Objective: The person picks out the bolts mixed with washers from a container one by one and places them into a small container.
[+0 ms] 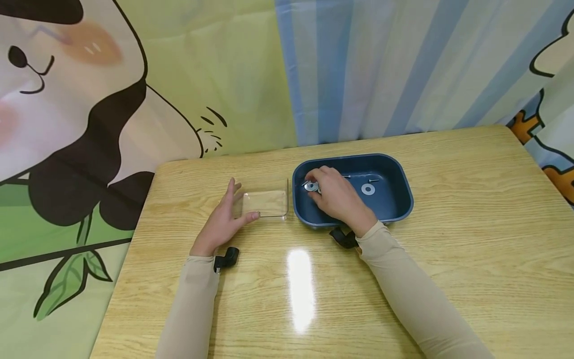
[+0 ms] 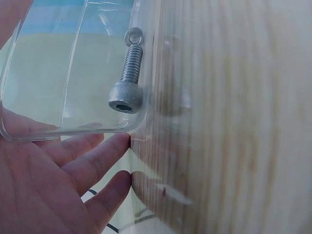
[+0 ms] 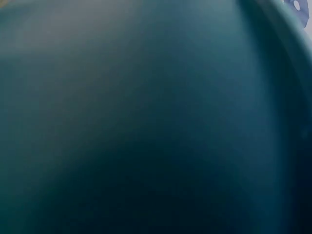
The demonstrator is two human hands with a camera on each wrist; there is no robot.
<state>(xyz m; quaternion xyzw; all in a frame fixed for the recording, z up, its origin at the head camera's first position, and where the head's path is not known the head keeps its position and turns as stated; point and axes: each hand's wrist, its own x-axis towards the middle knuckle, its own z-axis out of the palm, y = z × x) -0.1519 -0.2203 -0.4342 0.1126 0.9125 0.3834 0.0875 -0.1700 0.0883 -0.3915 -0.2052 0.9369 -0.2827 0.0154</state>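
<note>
A clear plastic box stands on the table, and my left hand rests against its left end. The thumb lies at the front wall; the other fingers spread along the end, their tips close to the tabletop in the left wrist view. Inside the box lies a socket-head screw with another screw head behind it. My right hand reaches into a blue tray, its thumb and curled forefinger at the edges of a washer. The tray's blurred blue wall fills the right wrist view.
Farther right in the tray lie another washer and a small screw. The tray stands just right of the clear box. A printed curtain hangs behind the wooden table.
</note>
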